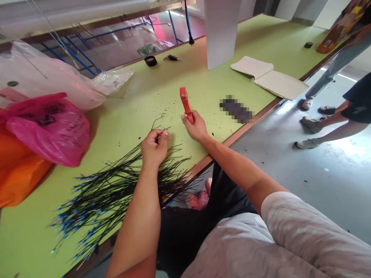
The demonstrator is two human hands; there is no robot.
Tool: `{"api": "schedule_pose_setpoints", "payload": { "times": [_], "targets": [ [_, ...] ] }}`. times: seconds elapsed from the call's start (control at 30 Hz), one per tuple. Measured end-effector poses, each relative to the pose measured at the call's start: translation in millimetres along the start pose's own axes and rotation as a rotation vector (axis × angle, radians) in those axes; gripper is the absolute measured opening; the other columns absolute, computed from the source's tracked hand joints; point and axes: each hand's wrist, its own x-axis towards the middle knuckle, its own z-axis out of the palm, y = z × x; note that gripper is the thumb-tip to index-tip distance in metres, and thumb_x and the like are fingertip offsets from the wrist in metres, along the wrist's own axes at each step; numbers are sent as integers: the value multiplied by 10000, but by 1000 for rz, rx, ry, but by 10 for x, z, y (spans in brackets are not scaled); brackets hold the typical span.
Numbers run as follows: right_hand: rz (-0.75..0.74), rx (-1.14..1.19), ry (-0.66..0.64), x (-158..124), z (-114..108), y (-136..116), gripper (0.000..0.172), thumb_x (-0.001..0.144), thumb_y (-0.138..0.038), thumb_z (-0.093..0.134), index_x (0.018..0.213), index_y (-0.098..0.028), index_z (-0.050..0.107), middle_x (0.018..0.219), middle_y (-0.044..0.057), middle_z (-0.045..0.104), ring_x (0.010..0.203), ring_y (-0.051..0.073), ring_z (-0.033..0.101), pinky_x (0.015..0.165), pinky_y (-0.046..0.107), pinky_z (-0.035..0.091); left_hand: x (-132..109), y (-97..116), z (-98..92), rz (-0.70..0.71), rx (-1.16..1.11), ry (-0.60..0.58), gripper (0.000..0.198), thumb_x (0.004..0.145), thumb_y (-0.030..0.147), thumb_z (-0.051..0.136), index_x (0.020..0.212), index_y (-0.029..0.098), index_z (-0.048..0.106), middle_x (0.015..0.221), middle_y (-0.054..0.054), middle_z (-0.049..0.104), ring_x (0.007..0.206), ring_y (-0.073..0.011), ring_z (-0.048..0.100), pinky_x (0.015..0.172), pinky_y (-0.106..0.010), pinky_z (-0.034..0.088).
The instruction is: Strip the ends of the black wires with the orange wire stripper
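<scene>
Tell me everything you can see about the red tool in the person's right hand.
The red hand tool is a narrow, elongated tool, perhaps a wire stripper or cutter, though its working end is hard to make out. Its body looks like glossy red plastic, with a round metal rivet near the upper end. The right hand grips its lower part, and the upper part rises tilted above the fingers. It is held over the green table top, apparently without touching it.
</scene>
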Motion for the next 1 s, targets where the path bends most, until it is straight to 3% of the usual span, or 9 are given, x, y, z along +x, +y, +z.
{"api": "schedule_pose_setpoints", "payload": {
  "times": [0.13, 0.3, 0.47, 0.67, 0.87, 1.0],
  "targets": [
    [-128, -163, -75, -101, -47, -154, 373, 1023, -612, 653, 1217, -294, 654, 1098, 52, 783, 979, 278, 720, 962, 473, 589, 27, -129, 44, -67, -183, 52, 287, 910, 516, 685, 877, 231, 688, 645, 41, 528, 589, -142, 460, 580, -266, 413],
    [-357, -311, -165, -143, -86, -168, 478, 986, -500, 727, 1396, -261, 677, 1387, 136, 785, 1266, 347, 702, 1165, 530, 544, 70, -152, 64, -120, -456, 82, 358, 841, 580, 727, 895, 243, 618, 650, 58, 519, 529, -107, 416, 529, -249, 386],
    [-521, -374, -264, -153, -74, -139, 497, 984, -494, 725, 1410, -239, 702, 1360, 156, 789, 1258, 361, 677, 1165, 545, 537, 111, -148, 89, -124, -536, 100, 332, 785, 529, 729, 864, 268, 539, 608, 80, 421, 527, -114, 388, 537, -256, 386],
    [-546, -487, -294, -172, -26, -135, 538, 960, -458, 758, 1436, -212, 709, 1348, 171, 771, 1266, 380, 646, 1125, 550, 534, 120, -245, 118, -142, -463, 121, 219, 787, 370, 781, 919, 254, 649, 739, 11, 599, 593, -141, 510, 564, -278, 461],
    [-565, -524, -295, -178, -33, -150, 579, 966, -469, 761, 1467, -188, 692, 1373, 190, 747, 1296, 397, 620, 1141, 570, 503, 90, -318, 112, -95, -385, 112, 179, 772, 362, 775, 889, 233, 732, 753, -9, 722, 592, -133, 526, 562, -270, 501],
    [-577, -522, -301, -180, -25, -144, 584, 970, -501, 754, 1464, -196, 692, 1363, 182, 747, 1276, 391, 623, 1133, 562, 509, 96, -389, 70, -31, -343, 88, 203, 757, 357, 735, 909, 222, 749, 913, -66, 811, 753, -198, 696, 681, -321, 595]
  ]
}}
